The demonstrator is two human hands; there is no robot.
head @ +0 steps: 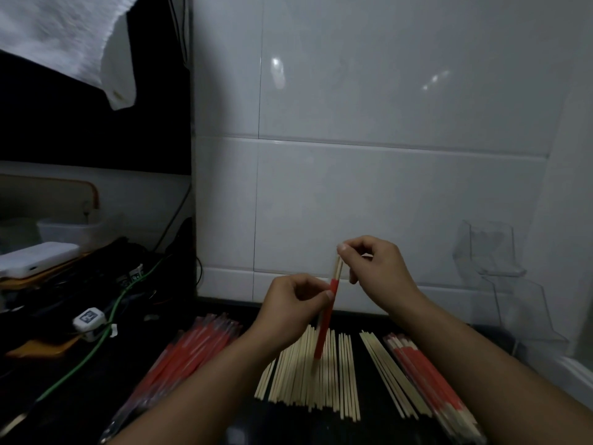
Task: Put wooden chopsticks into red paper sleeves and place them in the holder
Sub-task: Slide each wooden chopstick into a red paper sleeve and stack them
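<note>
My left hand [295, 303] pinches a red paper sleeve [325, 319] near its upper end, held upright over the counter. A pair of wooden chopsticks [338, 268] sticks out of the sleeve's top, and my right hand [375, 268] pinches their top end. Below lies a spread of bare wooden chopsticks [311, 374]. A pack of red sleeves [192, 351] lies to the left. Sleeved chopsticks [430, 374] lie at the right. A clear plastic holder [500, 261] stands at the right by the wall.
A white tiled wall [385, 155] rises right behind the dark counter. To the left sit a green cable [96, 351], a small white device [88, 319], a white box [35, 258] and clutter. A white cloth [64, 36] hangs at the upper left.
</note>
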